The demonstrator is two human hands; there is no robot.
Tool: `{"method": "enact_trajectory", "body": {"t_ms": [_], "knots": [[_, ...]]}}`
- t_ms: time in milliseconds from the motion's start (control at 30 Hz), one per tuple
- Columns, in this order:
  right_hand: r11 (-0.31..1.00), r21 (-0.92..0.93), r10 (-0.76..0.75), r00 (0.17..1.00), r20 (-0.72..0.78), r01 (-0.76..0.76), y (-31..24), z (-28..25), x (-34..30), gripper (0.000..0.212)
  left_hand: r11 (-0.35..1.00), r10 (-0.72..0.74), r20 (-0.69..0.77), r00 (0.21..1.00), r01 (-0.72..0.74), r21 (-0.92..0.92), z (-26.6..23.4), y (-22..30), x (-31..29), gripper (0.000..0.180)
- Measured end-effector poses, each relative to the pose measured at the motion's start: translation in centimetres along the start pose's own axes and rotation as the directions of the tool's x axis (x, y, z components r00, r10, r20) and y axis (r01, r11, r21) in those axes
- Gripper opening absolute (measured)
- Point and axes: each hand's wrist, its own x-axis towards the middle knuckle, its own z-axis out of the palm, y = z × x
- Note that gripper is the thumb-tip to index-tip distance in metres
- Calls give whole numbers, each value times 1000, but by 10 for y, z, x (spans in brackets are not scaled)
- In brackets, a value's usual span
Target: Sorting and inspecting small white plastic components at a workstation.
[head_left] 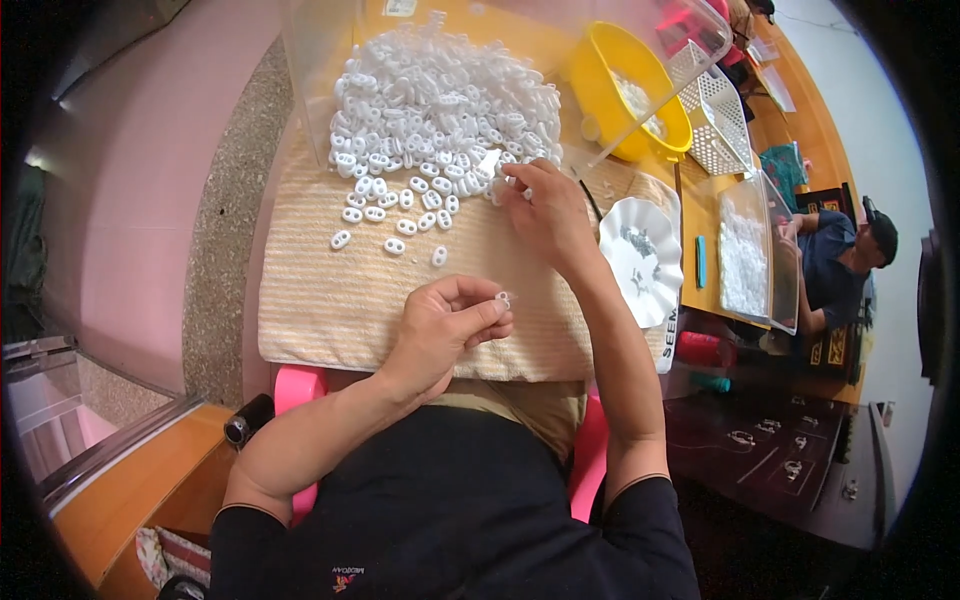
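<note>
**Pinching a little white bit over a big white heap**

The left hand (452, 328) has its thumb and finger tips pressed together on a small white piece (503, 297). It is up in front of the lap, over the striped towel (340, 300). Fingers hide some of it, so I can't tell its full shape.

The right hand (545, 215) is at the near right edge of the heap of white two-hole plastic pieces (440, 100). I can't tell if its fingers are closed on one.

The pieces look very light, hard and smooth, so they may slip or roll away. They don't look easy to break. A soft pinch on the long sides or round ends should work best. The loose ones on the towel look easiest to pick up.

Dark letters show at the edge of the towel, by the white wavy dish (618, 225). The black shirt (450, 500) has a tiny picture with letters. A pale label (399, 7) sits at the top, too small to read.
</note>
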Motion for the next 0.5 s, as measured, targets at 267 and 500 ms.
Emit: {"method": "enact_trajectory", "body": {"t_ms": [267, 500], "knots": [[992, -120, 30, 999, 40, -25, -2, 0, 6, 21, 1000, -2, 8, 1000, 3, -22, 0, 2, 0, 13], [987, -157, 37, 998, 53, -28, -2, -1, 5, 17, 1000, -8, 1, 1000, 8, -20, 0, 2, 0, 13]]}}
